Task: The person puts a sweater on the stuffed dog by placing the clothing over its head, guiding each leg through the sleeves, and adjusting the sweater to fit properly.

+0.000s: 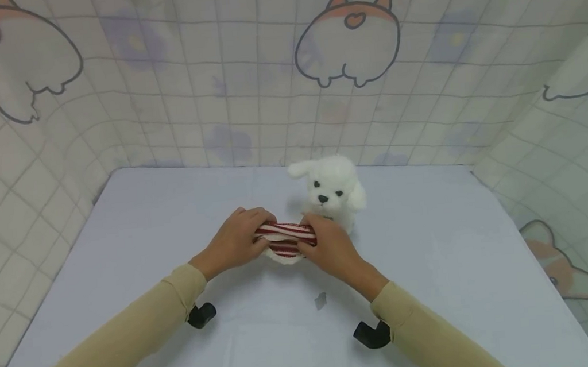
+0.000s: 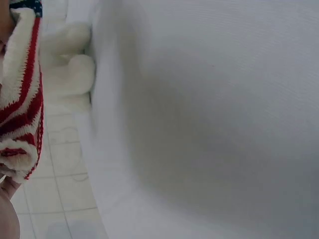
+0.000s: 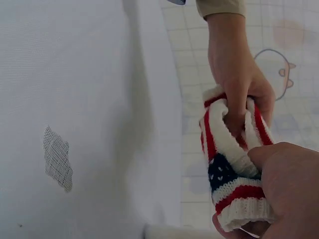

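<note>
A small knitted sweater (image 1: 285, 249), striped red and white, is stretched between both hands in the head view. The left hand (image 1: 236, 239) grips its left end. At the other end the right hand (image 1: 331, 248) holds the knit. The right wrist view shows a navy patch with white flecks on the sweater (image 3: 222, 172), and the left hand (image 3: 239, 84) with fingers tucked into an opening. A white plush dog (image 1: 331, 183) stands upright just behind the right hand, its lower body partly hidden. Its paws (image 2: 79, 74) show beside the sweater (image 2: 22, 99) in the left wrist view.
A white cloth covers the table (image 1: 435, 264). Behind and at the sides hang tile-patterned curtains (image 1: 257, 106) with corgi drawings. A small grey patch (image 1: 321, 300) marks the cloth in front of the hands. Black curved pieces (image 1: 372, 334) sit by both sleeves.
</note>
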A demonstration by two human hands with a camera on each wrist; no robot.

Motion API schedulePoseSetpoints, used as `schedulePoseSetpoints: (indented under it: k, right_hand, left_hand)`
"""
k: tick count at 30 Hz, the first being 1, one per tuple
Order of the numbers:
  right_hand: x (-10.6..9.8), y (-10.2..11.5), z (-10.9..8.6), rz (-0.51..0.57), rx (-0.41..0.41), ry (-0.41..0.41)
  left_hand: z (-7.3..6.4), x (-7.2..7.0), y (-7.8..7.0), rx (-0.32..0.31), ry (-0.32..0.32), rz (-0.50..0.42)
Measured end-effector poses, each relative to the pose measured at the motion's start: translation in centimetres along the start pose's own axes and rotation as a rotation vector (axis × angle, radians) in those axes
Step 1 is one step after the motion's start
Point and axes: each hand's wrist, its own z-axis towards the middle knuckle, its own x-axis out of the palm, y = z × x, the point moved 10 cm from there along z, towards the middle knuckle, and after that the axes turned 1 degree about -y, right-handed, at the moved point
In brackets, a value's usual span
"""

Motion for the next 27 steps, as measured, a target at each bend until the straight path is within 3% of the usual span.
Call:
schedulePoseSetpoints:
  k: [7, 16, 23, 27]
  right_hand:
    - [-2.9, -0.4, -1.4, -0.046, -0.018, -0.096]
    - [-6.0, -1.1, -1.9, -0.058, -0.043, -0.24]
    - [-8.2, -1.4, -2.3, -0.2, -0.083, -0.449]
    - [-8.8, -1.6, -2.7, -0.215, -0.109, -0.525]
  left_hand:
    - [1.3, -0.3, -0.9, 0.026, -0.036, -0.028]
    - [3.4, -0.5, -2.6, 0.075, -0.11, -0.05]
    - [5.2, -0.2, -3.7, 0.088, -0.12, 0.025]
    - [5.9, 0.1, -3.9, 0.086, -0.133, 0.061]
